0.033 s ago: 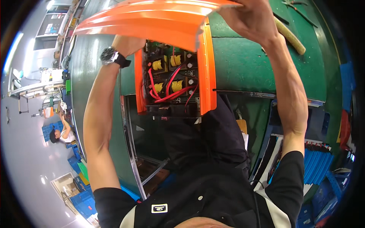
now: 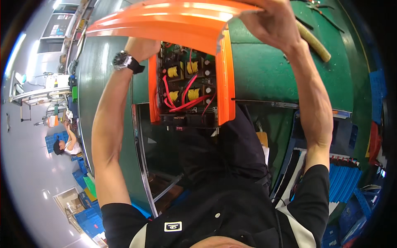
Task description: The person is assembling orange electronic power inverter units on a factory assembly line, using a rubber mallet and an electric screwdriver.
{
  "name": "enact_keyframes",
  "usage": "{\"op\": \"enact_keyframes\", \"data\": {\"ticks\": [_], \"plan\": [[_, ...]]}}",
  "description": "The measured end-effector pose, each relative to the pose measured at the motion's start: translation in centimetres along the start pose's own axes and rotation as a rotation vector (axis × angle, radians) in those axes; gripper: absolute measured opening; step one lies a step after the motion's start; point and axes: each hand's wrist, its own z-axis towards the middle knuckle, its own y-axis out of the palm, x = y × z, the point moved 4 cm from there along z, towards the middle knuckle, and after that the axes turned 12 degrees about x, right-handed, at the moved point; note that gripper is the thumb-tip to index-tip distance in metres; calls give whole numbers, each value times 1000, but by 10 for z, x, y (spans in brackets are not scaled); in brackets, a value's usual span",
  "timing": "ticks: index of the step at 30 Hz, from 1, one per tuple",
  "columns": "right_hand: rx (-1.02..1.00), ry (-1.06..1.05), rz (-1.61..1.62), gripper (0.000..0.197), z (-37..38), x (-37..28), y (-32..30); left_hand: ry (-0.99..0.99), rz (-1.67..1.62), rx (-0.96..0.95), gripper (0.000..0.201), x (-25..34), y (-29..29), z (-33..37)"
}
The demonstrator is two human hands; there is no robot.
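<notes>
An orange metal cover (image 2: 165, 21) is raised, tilted, over an open orange housing (image 2: 226, 82). My right hand (image 2: 273, 25) grips the cover at its right end. Beneath the cover's left part is my left hand (image 2: 142, 48), beside the housing's left wall; its fingers are hidden, so I cannot tell what they hold. Inside the housing a circuit board carries several yellow-wrapped transformers (image 2: 193, 94) and thick red wires (image 2: 188, 106). The cover hides the housing's far end. The near end sticks out over the bench edge, above my lap.
Cutters with dark handles (image 2: 324, 14) and a worn yellowish rod-like handle (image 2: 316, 43) lie at the right on the green bench (image 2: 260, 74). Blue strip-like parts (image 2: 343, 182) sit at the lower right. Far left, another person (image 2: 68, 144) works near blue bins (image 2: 89, 219).
The cover and my hands have shifted very slightly, and the whole view has moved a little. My right hand keeps its grip on the cover.
</notes>
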Motion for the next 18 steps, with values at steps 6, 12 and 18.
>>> {"op": "enact_keyframes", "data": {"ticks": [6,12,18], "plan": [[-14,9,-216,40,-13,2,12,-292,-31,-82,16,-10,8,-32],[-64,-38,-278,42,-9,-2,10,-582,14,368,19,75,-68,-21],[-15,-15,-235,43,-9,-5,14,-762,-442,196,26,62,-26,-7]]}}
